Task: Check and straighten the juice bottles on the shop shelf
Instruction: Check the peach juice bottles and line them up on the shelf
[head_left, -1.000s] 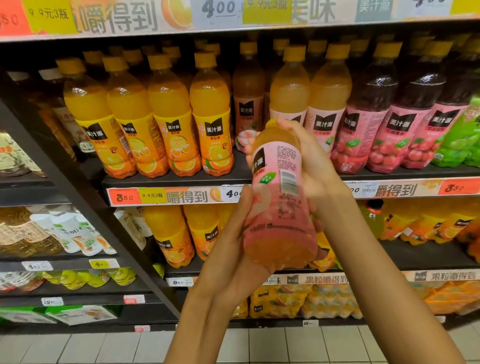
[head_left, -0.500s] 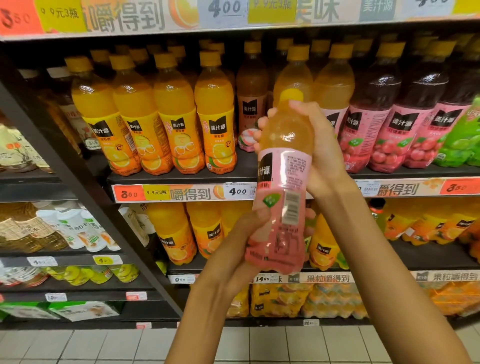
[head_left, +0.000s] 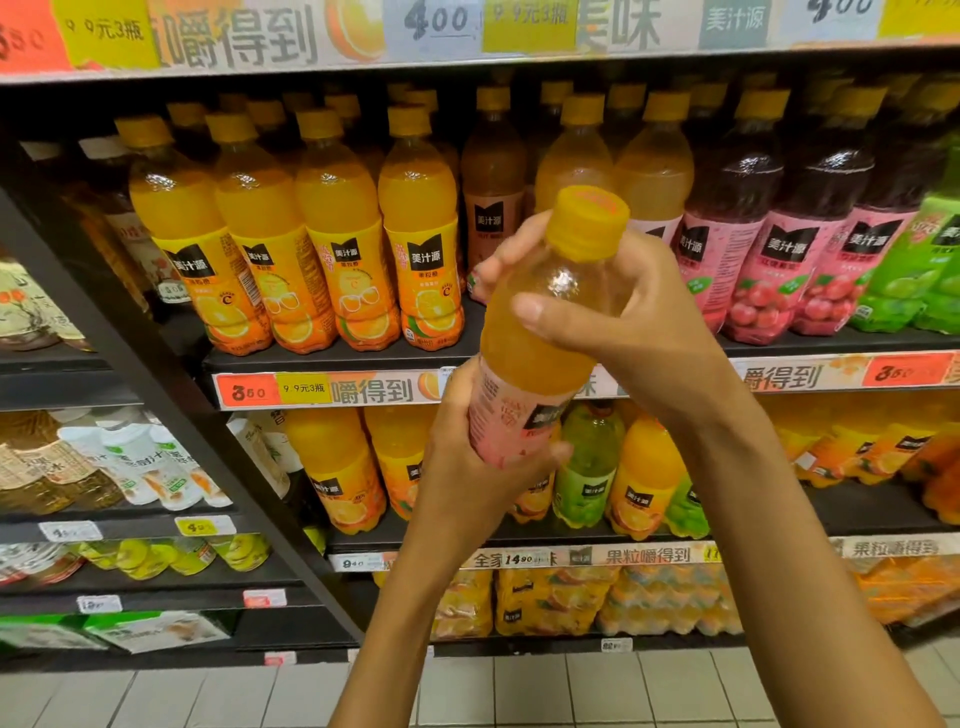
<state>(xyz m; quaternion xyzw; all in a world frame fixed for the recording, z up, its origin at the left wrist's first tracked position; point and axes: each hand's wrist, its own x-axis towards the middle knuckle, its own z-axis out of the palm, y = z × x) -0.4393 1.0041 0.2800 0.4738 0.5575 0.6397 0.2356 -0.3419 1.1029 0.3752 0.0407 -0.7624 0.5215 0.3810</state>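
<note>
The black shelf (head_left: 332, 358) carries upright juice bottles — orange ones (head_left: 332, 234) left of the right hand (head_left: 623, 322), pink-labelled ones (head_left: 753, 249) to its right. Green ones (head_left: 935, 270) stand farthest right.

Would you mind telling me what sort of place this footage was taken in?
Most likely a shop's drinks aisle. Rows of orange juice bottles stand on dark shelves, price strips run along the shelf edges, and both hands hold a pink-labelled bottle in front of them.

orange bottles (head_left: 332, 244), front row: 4 | red-label bottles (head_left: 769, 270): perhaps 3 | held bottle (head_left: 540, 343): 1
</note>
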